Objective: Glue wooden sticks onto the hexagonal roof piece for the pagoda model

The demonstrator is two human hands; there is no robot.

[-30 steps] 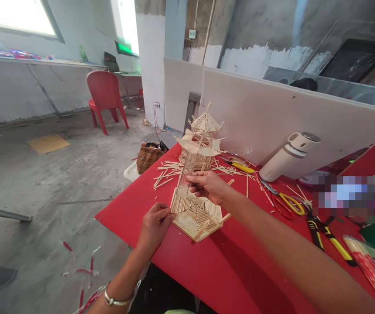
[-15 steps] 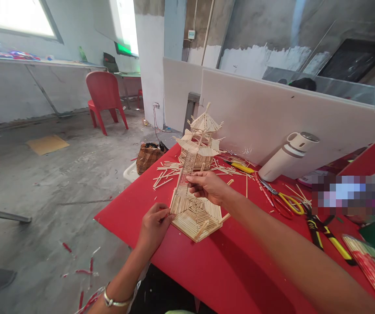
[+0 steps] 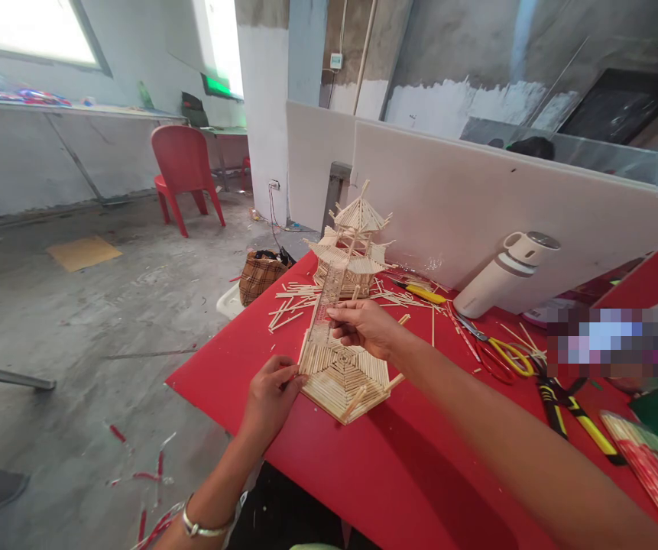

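Note:
A flat hexagonal base of pale wooden sticks [image 3: 345,380] lies near the front left corner of the red table [image 3: 397,473]. A narrow lattice panel of sticks [image 3: 327,305] stands tilted on its left edge. My left hand [image 3: 268,393] pinches the base's left edge where the panel's foot meets it. My right hand [image 3: 363,325] is closed on the panel about halfway up. Behind them stands a stick-built pagoda model [image 3: 352,244] with two tiered roofs.
Loose sticks [image 3: 291,302] are scattered around the pagoda. A white flask [image 3: 506,273] leans on the white partition [image 3: 478,198]. Yellow-handled scissors [image 3: 504,353], a yellow cutter [image 3: 423,292] and black-yellow pliers [image 3: 578,416] lie to the right. A plaid bag [image 3: 260,275] and red chair [image 3: 185,172] stand on the floor.

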